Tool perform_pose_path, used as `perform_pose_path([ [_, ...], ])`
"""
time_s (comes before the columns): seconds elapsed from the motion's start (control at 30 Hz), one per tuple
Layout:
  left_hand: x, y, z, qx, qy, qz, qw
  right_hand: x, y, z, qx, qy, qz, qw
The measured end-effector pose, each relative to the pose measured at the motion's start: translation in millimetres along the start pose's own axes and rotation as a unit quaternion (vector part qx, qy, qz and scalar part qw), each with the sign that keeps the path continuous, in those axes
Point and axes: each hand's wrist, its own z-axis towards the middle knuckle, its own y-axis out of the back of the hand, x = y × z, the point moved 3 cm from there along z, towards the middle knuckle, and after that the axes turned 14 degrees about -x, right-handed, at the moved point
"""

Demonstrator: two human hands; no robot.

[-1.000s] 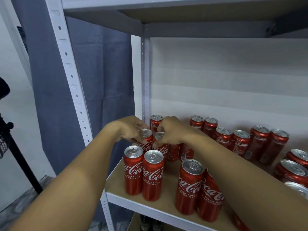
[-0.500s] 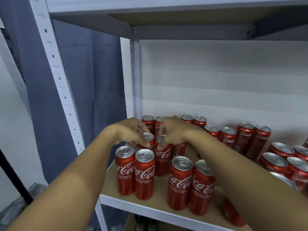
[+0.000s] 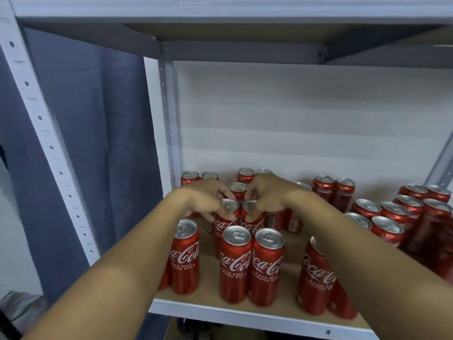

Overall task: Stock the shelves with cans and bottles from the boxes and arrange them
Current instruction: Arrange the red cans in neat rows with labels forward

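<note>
Cans of red cola stand upright on the wooden shelf (image 3: 289, 244) of a white metal rack. Two of them sit side by side in the second row from the front, touching each other: the left-held can (image 3: 226, 218) and the right-held can (image 3: 252, 217). The left hand (image 3: 206, 201) has its grip closed on the top of the left-held can, fingers curled over the rim and thumb on the near side. The right hand (image 3: 268, 196) grips the top of the right-held can in the same manner.

Directly in front stands a front pair of cans (image 3: 252, 266), touching one another. A single can (image 3: 185, 258) stands to their left near the shelf edge; another can (image 3: 316, 276) to the right is partly hidden by the right forearm. Further cans line the rear wall (image 3: 333, 190), and a cluster (image 3: 397, 217) occupies the right side. A blue curtain (image 3: 98, 143) hangs left of the rack upright (image 3: 39, 119).
</note>
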Motion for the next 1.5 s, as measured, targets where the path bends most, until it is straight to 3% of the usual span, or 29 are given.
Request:
perform_pose_path([
  [0.53,-18,-21,13,0.033,-0.031,0.000,0.999,-35,8,-13,-0.019,-0.031,0.035,0.999],
  [1.0,-25,-9,21,0.038,-0.069,0.077,0.994,-36,12,-1,0.082,-0.037,0.069,0.994],
  [1.13,-30,7,29,-0.038,-0.078,0.001,0.996,-35,21,14,0.024,0.007,0.039,0.999],
  [1.27,-24,34,40,-0.173,-0.097,0.069,0.978,-37,21,33,-0.045,0.018,0.070,0.996],
  [1.5,-6,37,49,-0.168,-0.024,0.187,0.968,-26,-3,71,-0.053,0.030,0.046,0.997],
])
